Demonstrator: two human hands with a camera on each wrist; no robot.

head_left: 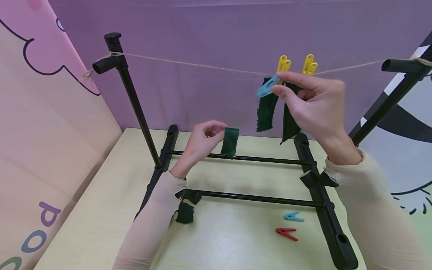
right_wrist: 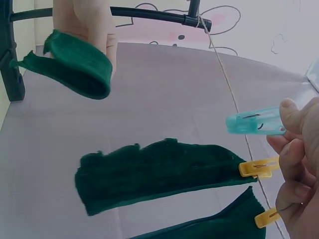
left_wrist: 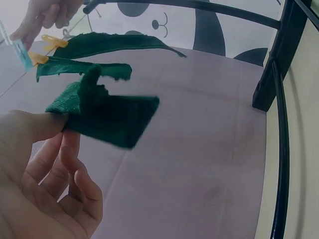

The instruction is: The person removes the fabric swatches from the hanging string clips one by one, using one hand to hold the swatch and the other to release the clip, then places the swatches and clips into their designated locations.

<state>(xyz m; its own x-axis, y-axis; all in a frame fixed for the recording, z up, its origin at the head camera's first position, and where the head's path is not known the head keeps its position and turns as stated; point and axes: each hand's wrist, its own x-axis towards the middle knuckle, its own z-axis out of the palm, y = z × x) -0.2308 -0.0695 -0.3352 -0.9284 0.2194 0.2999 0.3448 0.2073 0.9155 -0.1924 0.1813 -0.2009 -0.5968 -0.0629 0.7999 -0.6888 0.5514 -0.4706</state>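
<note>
My left hand (head_left: 206,140) pinches a folded strip of dark green cloth (head_left: 230,141) between thumb and fingers, below the string line (head_left: 195,65). Up by the string, my right hand (head_left: 315,101) pinches a light blue clothespin (right_wrist: 255,121) at its handle end, its nose pointing left. Two green cloth strips hang from the string just behind that hand, one strip (right_wrist: 164,174) under a yellow clothespin (right_wrist: 256,168), the other strip (head_left: 291,116) under a second yellow clothespin (head_left: 309,65). In the head view the right hand partly covers the hanging strips.
A black frame with a left post (head_left: 136,108) and a right post (head_left: 388,101) carries the string. On the table (head_left: 229,243) lie a blue clothespin (head_left: 293,216), a red clothespin (head_left: 287,233) and another green cloth piece (head_left: 185,213) near the left sleeve. A purple backdrop (head_left: 202,30) stands behind.
</note>
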